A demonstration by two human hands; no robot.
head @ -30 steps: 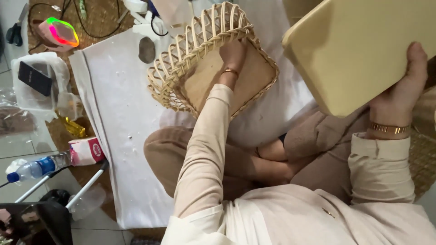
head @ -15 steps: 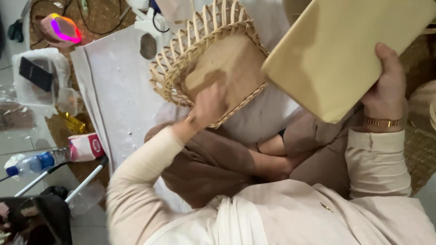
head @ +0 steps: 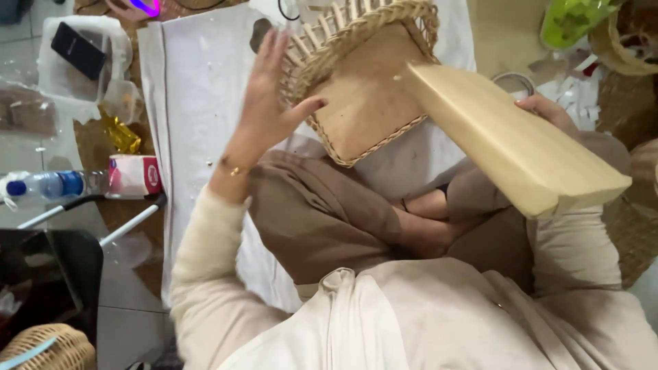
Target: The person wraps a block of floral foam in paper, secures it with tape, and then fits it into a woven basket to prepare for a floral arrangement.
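Left of centre, the left hand (head: 264, 103) is open, fingers spread, its thumb touching the near-left rim of a woven basket tray (head: 363, 89) tilted on the lap. To the right, the right hand (head: 548, 113) grips a pale wooden board (head: 510, 140), whose long axis slants from the tray's right edge toward near right.

One woven tray (head: 356, 82), one wooden block (head: 507, 140)

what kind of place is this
Probably a home craft spot on the floor where baskets get woven. A half-woven wicker basket is at the left hand, the right hand holds a wooden board, and another basket sits nearby.
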